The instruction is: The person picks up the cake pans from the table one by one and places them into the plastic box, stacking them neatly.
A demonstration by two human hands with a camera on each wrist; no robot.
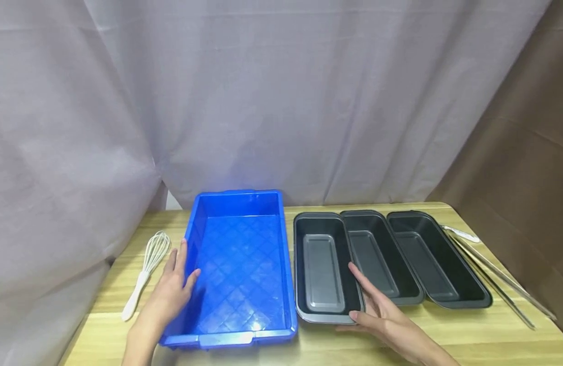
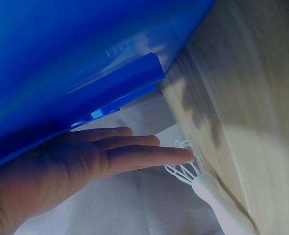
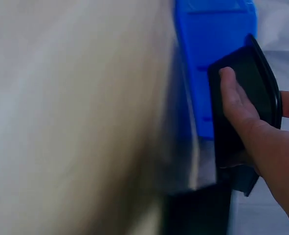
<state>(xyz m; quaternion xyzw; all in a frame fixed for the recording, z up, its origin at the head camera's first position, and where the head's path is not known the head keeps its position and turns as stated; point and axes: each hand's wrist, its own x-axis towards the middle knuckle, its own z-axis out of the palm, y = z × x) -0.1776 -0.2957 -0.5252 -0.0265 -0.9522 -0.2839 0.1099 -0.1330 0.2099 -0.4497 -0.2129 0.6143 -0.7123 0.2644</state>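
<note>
My right hand [image 1: 386, 323] grips a dark loaf pan [image 1: 324, 274] at its near right corner. The thumb lies over the rim and other fingers run along the outer side. In the right wrist view that pan [image 3: 232, 117] stands tilted between the thumb and fingers. My left hand [image 1: 169, 295] rests at the left rim of a blue plastic tray [image 1: 235, 274], thumb on the inner side. The left wrist view shows its straight fingers [image 2: 149, 156] along the tray's outer wall; the thumb is hidden there. Just left of this hand lies a white whisk [image 1: 146, 272].
Two more dark loaf pans, a middle one [image 1: 377, 259] and a right one [image 1: 437, 259], stand on the wooden table [image 1: 505, 340]. Long thin metal pieces [image 1: 505, 277] and a white-handled item [image 1: 462, 234] lie at the far right. Grey cloth [image 1: 281, 101] hangs behind.
</note>
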